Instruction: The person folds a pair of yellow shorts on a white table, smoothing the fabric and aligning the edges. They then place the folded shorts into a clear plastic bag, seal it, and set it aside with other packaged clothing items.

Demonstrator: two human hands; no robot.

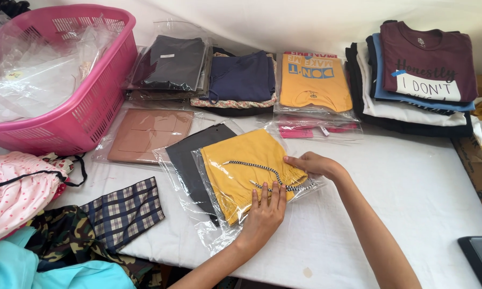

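Clear bag (219,225) with yellow cloth at centre, overlapping another clear bag with dark grey cloth (185,160). Beside it, bagged tan cloth (144,134). Behind, bagged dark (171,61) and yellow shirts (313,80). Black screen (481,256) at right edge.

We note a mustard-yellow folded garment (246,166) in clear plastic, its drawstring (262,170) speckled black and white. Beneath it we see a dark grey piece (190,155); beside that, a dusty-brown one (147,134). The basket (91,107) is bright pink. We record a navy-and-white plaid cloth (126,211), a green-brown camouflage cloth (64,235), a pink polka-dot fabric (16,192) and a turquoise fabric (16,267). On the stack, the top shirt (428,59) is maroon. The table cover (412,192) is white.
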